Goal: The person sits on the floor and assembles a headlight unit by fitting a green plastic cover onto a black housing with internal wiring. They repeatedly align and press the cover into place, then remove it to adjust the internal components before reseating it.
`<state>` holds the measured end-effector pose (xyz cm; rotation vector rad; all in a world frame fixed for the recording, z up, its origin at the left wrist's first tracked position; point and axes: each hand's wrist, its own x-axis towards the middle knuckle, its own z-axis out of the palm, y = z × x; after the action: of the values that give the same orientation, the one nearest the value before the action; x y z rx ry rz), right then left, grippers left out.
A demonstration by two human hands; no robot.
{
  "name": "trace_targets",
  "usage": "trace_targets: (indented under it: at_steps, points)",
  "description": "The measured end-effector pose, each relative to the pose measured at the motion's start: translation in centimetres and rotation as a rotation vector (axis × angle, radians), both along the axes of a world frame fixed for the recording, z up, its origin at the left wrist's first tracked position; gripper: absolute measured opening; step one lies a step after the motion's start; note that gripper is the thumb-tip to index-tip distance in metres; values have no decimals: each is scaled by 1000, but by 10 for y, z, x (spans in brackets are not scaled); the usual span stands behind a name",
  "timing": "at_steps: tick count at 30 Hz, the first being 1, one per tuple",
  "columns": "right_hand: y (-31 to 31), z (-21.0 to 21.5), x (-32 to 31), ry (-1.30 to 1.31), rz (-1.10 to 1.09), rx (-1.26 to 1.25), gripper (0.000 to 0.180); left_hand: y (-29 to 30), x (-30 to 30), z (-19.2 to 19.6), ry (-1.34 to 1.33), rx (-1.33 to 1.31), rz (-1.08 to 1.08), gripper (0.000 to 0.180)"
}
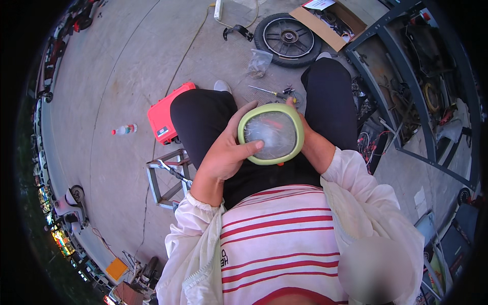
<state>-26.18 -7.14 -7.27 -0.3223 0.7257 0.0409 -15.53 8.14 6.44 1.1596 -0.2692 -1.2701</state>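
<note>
Light green and smooth, the rim of a rounded case [269,161] surrounds a clear, scuffed window [277,140]. From my remote seat I see it held above the lap by two hands: the left hand [231,145] grips its left side, thumb across the window, and the right hand [311,138] clasps the opposite side, its fingers mostly hidden.

Past the knees I count one screwdriver [279,95], one crinkled plastic bag [259,64] and one spoked wheel [288,36] with a black rubber tyre, near one open cardboard box [311,25]. To the left I have one hard red toolbox [168,116], one clear bottle [124,129] lying down, and one squared metal frame [154,185] with a wrench [175,172] on it. A larger steel rack [429,96] stands at right.

Everything sits around a grey, cracked concrete floor [122,76], with a scooter [71,209] at its far left.
</note>
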Motion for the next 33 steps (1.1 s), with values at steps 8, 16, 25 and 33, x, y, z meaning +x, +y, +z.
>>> trace_targets:
  at_steps: [8, 16, 25, 33]
  points:
    - [3, -22, -4, 198, -79, -312, 83, -7, -5, -21, -16, 141, 155, 58]
    - [-1, -29, -7, 71, -104, -137, 79, -5, -2, -27, 3, 72, 128, 67]
    - [-2, -43, -7, 16, -97, -23, 79, -4, -2, -24, -149, 49, 39, 78]
    - [2, -21, -6, 101, -61, -67, 73, -3, 9, -42, 3, 50, 187, 64]
